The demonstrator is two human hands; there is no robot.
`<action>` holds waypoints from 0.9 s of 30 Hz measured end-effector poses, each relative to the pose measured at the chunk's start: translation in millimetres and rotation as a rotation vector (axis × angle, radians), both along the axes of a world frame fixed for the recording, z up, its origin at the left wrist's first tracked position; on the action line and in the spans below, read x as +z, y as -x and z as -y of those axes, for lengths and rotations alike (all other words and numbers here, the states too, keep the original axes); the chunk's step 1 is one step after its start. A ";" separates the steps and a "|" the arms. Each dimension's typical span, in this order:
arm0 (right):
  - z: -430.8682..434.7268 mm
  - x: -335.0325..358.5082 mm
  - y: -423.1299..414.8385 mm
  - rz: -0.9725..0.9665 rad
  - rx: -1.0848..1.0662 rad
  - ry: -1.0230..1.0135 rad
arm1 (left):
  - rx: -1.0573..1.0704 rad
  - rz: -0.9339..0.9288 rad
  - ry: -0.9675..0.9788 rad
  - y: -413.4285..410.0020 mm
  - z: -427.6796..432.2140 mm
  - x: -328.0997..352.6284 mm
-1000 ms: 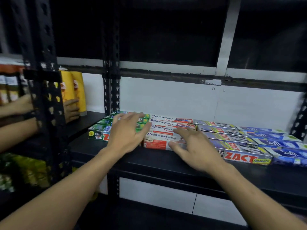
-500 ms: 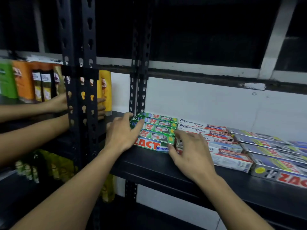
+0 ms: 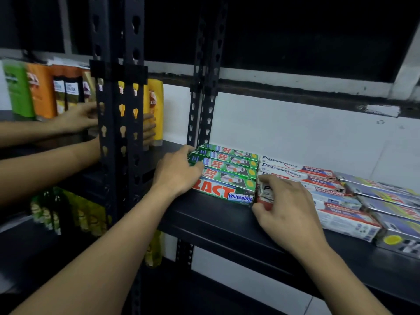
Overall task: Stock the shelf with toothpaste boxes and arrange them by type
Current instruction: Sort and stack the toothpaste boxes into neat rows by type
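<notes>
Head cam: left hand (image 3: 179, 176) pressing open on the green ZACT boxes (image 3: 229, 173), right hand (image 3: 291, 210) gripping the front Pepsodent box (image 3: 347, 220).

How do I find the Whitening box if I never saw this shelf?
Find the black shelf with rows of toothpaste boxes. Go to the green boxes at its left end, where the left hand touches. It is the front one, the only one with a blue Whitening label.
</notes>
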State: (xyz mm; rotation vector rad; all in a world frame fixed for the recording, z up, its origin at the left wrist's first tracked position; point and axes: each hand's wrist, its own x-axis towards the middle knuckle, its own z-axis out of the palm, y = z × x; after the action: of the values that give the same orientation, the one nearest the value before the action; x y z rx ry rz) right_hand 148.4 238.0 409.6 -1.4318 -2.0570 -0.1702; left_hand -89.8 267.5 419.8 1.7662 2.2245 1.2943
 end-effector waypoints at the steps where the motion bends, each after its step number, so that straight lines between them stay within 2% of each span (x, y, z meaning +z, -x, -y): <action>1: 0.2 -0.1 -0.2 -0.004 0.001 0.001 | -0.002 0.003 0.000 -0.4 0.7 0.2; 18: -7.6 -5.4 -0.1 0.080 0.062 -0.037 | -0.050 0.163 -0.058 1.8 5.3 -0.1; 27: 0.0 0.7 2.4 -0.042 -0.001 0.015 | -0.047 0.175 -0.055 1.7 5.5 -0.1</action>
State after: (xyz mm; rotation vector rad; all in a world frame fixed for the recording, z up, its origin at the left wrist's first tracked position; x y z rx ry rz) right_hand 146.0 238.0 410.4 -1.4332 -2.0280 -0.1243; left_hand -91.5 262.0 419.7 1.6401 2.0628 1.4515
